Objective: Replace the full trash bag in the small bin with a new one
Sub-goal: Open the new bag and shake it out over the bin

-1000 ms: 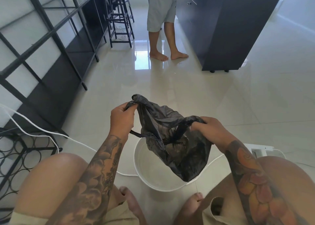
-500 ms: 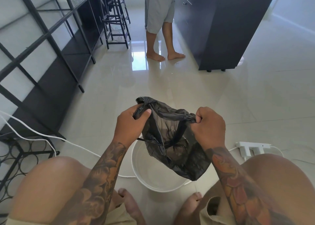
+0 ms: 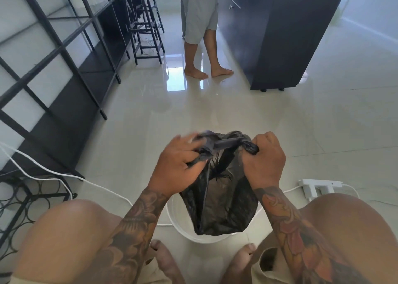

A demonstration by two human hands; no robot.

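Note:
A thin black trash bag (image 3: 224, 199) hangs open between my hands, its lower end drooping into a small round white bin (image 3: 172, 213) on the floor between my feet. My left hand (image 3: 176, 167) grips the bag's left rim, its fingers blurred. My right hand (image 3: 266, 161) is fisted around the right rim, which is bunched into a twist. A strip of the rim is stretched between the two hands. The bag covers most of the bin, so only the bin's left wall and front rim show.
Black metal shelving (image 3: 64, 64) lines the left wall, with a wire rack (image 3: 19, 199) at the lower left. White cables (image 3: 53, 171) cross the floor. A white power strip (image 3: 318, 186) lies at the right. Another person (image 3: 202, 25) stands barefoot beside a dark cabinet (image 3: 277, 36).
My hands have drawn closer together and lower over the bin, pulling the bag's rim taut between them. The bag has sunk further into the bin.

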